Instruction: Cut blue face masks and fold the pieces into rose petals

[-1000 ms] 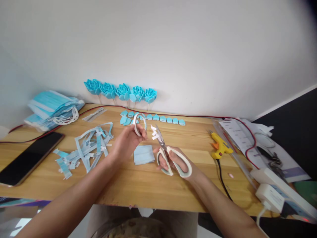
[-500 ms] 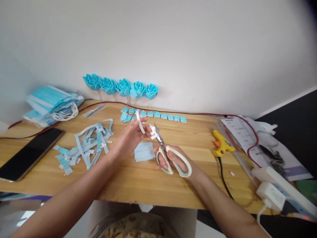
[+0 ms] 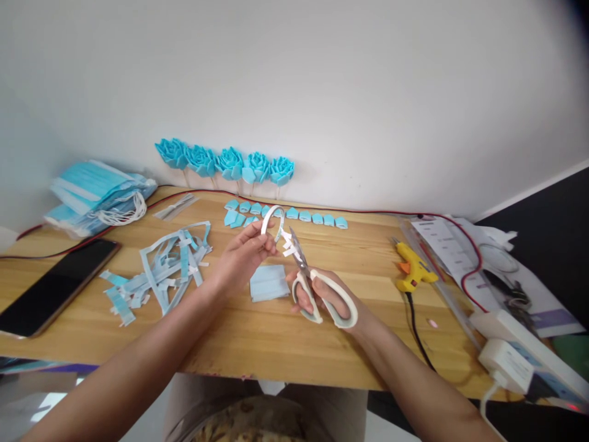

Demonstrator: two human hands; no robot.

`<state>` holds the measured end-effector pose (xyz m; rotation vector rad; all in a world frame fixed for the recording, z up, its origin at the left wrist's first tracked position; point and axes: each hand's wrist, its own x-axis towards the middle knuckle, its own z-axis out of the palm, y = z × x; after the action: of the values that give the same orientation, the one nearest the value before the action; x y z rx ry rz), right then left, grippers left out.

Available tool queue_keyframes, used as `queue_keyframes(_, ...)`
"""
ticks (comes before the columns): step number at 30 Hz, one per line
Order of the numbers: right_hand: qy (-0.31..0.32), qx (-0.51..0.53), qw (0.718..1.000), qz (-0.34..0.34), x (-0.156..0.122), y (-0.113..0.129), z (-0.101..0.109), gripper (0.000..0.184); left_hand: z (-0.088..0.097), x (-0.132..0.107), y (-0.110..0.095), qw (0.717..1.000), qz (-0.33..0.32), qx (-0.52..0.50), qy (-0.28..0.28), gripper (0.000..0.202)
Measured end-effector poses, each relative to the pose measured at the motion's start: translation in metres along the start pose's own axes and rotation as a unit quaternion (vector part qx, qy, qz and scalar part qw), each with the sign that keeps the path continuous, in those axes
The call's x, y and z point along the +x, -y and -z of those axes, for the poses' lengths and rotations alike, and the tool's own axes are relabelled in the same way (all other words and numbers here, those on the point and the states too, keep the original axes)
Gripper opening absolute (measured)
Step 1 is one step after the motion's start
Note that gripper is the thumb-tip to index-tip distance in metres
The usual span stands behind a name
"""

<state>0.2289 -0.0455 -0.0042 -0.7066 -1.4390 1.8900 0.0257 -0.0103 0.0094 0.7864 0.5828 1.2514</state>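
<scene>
My left hand (image 3: 248, 252) pinches a narrow white strip (image 3: 280, 216) that curls up into a loop above the fingers. My right hand (image 3: 317, 294) is closed around the cream handles of a pair of scissors (image 3: 343, 304), whose blades point up and away. Small white cut snippets (image 3: 289, 247) hang by the blade tips, just right of my left fingers. Flat on the table under both hands lies a pale blue piece of pleated mask fabric (image 3: 269, 283). Behind the hands runs a row of small folded blue petals (image 3: 304, 215).
Several blue fabric flowers (image 3: 230, 162) on sticks lean against the wall. At left are a pile of cut strips (image 3: 170, 264), a phone (image 3: 59, 285) and stacked face masks (image 3: 92, 187). A yellow glue gun (image 3: 414, 268) and a power strip (image 3: 529, 350) lie at right.
The white strip has swung from a thin upright curve into a wider loop leaning right. My left hand has turned slightly; the snippets and scissors have shifted a little right.
</scene>
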Motion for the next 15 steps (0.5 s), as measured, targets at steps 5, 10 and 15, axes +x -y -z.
queue_keyframes(5,0.012,0.002,1.000,0.006,0.0001,-0.0011,-0.0008,0.046,0.0005,0.0007,0.0018,1.000,-0.006,0.020,-0.008,0.028)
queue_keyframes(10,0.017,-0.025,1.000,0.000,0.0005,-0.0020,-0.0012,0.051,0.0037,0.0027,0.0050,0.999,-0.025,0.028,-0.024,0.028)
queue_keyframes(15,0.014,-0.037,0.999,-0.021,0.0027,-0.0012,-0.0031,0.058,0.0081,0.0038,0.0075,0.998,-0.032,0.048,-0.025,0.028)
